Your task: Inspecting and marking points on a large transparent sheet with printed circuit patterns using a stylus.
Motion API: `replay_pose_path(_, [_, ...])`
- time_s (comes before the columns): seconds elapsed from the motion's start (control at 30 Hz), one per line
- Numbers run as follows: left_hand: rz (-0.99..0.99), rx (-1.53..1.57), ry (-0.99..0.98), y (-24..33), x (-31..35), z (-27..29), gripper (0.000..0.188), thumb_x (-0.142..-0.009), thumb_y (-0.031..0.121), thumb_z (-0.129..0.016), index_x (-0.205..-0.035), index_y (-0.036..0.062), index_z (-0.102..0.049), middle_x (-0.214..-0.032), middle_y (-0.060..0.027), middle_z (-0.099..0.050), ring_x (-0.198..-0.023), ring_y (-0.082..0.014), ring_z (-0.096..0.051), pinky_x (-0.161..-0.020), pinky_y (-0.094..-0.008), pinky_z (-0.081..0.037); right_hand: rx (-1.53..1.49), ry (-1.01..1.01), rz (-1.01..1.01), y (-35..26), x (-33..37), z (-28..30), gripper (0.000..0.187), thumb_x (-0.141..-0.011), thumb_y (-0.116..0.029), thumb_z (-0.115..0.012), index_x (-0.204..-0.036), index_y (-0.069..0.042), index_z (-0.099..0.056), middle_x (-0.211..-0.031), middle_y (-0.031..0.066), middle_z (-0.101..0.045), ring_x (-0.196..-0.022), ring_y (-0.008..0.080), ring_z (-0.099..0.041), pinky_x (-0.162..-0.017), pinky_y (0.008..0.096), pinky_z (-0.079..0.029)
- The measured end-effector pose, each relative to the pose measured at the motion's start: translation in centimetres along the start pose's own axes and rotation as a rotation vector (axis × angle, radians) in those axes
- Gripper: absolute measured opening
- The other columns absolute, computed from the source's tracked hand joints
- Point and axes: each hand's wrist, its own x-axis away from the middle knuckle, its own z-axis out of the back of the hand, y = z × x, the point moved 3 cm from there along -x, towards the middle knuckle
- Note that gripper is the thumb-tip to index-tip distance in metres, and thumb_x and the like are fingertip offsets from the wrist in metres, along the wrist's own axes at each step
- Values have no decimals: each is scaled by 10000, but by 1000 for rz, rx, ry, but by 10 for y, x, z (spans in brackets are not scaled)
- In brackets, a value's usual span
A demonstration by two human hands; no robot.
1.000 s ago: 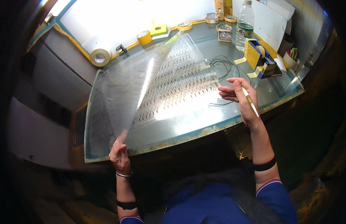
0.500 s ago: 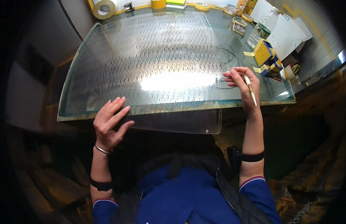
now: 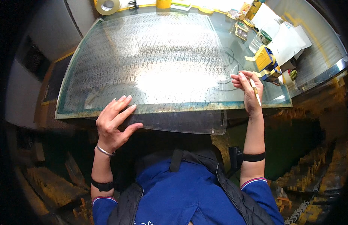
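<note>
A large clear plastic sheet (image 3: pixel 181 120) covered in rows of small dark marks lies on the glass tabletop (image 3: pixel 269 98). Its near edge hangs over the table's front. My left hand (image 3: pixel 116 122) is open, fingers spread, over the table's front edge and the sheet's near left part. At the sheet's right side, my right hand (image 3: pixel 250 88) is closed around a slim white pen-like tool (image 3: pixel 255 91) with a brownish band, its pale tip pointing back toward me. The thumb and fingertips are pressed together; whether they pinch something small as well, I cannot make out.
A yellow and blue tape dispenser (image 3: pixel 267 62) stands right of my right hand. Behind it are a plastic bottle (image 3: pixel 259 40), white papers (image 3: pixel 290 43) and a small box (image 3: pixel 241 30). Tape rolls (image 3: pixel 107 5) line the back edge. Bright glare covers the sheet's middle.
My left hand has shifted slightly to the right, and the sheet's near corner sits a little further right. My right hand stays near the same spot, still holding the tool. The view has tilted slightly.
</note>
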Motion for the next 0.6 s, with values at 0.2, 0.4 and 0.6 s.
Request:
replay_pose_path(0.2, [-1, -23, -40, 2, -6, -2, 557, -660, 368, -783, -1084, 30, -655, -1209, -162, -605, -1155, -339, -556, -1003, -458, -405, 33, 52, -9, -3, 6, 3, 175, -925, -128, -572, -1009, 25, -580, -887, 166, -679, -742, 158, -655, -703, 256, -531])
replay_pose_path(0.4, [-23, -75, -123, 3, -11, 1, 625, -677, 430, -762, -1138, 29, -626, -1253, -170, -570, -1184, -340, -531, -1008, -464, -395, 4, 66, -20, -1, 6, 4, 309, -969, -277, -511, -1055, 16, -561, -882, 164, -683, -742, 170, -660, -702, 262, -529])
replay_pose_path(0.6, [10, -92, -137, 12, -17, 9, 641, -737, 492, -701, -1157, 16, -611, -1257, -180, -564, -1202, -345, -513, -1032, -471, -360, 25, 36, 51, -8, 10, -6, 557, -985, -480, -359, -1223, 7, -487, -896, 119, -633, -819, 148, -618, -705, 251, -500])
